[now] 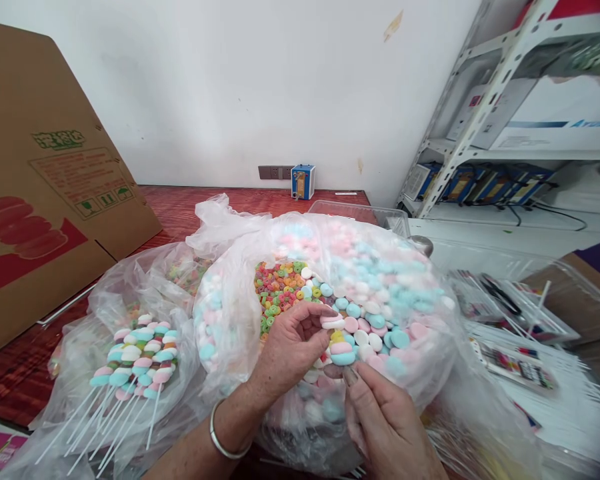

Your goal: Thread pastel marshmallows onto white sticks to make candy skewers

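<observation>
In the middle of the head view, my left hand pinches a pink-and-white marshmallow between thumb and fingers. Just under it is a candy skewer, with a yellow gummy above a pink-and-blue marshmallow. My right hand grips this skewer from below, its fingertips closed at the base; the stick itself is hidden. Behind both hands lies a big plastic bag of pastel marshmallows, with colourful gummy rings at its left part. Finished-looking marshmallow skewers with white sticks are heaped at the left.
A large cardboard box stands at the left on the red wood-grain table. Near the wall is a small blue-and-white device. To the right are a white metal shelf and a clear tray holding assorted items.
</observation>
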`<state>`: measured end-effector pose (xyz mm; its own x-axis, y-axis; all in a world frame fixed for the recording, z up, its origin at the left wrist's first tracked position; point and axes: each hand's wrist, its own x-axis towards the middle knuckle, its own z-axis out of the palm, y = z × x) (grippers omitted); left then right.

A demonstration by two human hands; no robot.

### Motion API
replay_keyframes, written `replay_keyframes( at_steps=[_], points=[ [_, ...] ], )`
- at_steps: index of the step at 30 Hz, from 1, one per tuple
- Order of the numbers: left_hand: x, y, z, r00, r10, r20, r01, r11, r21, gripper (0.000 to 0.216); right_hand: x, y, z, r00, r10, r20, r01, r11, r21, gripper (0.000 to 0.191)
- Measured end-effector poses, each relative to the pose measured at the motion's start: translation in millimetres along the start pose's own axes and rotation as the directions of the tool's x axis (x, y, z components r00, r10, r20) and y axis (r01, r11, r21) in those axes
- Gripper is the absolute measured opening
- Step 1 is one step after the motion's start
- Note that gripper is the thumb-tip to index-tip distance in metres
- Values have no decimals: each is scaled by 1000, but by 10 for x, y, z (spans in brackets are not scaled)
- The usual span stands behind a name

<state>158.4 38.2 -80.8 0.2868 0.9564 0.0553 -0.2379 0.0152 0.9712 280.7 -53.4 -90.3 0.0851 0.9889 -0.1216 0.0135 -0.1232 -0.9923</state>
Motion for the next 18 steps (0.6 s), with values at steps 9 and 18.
replay_keyframes(
  at_steps=[9,18],
  points=[
    [-135,17,77,1000,21,17,-17,980,-196,18,97,1,-22,974,-214,-70,178,924,-339,38],
    [-140,119,229,980,-196,-19,147,793,-591,26,40,147,-84,841,-500,209,472,489,-734,26]
  ],
)
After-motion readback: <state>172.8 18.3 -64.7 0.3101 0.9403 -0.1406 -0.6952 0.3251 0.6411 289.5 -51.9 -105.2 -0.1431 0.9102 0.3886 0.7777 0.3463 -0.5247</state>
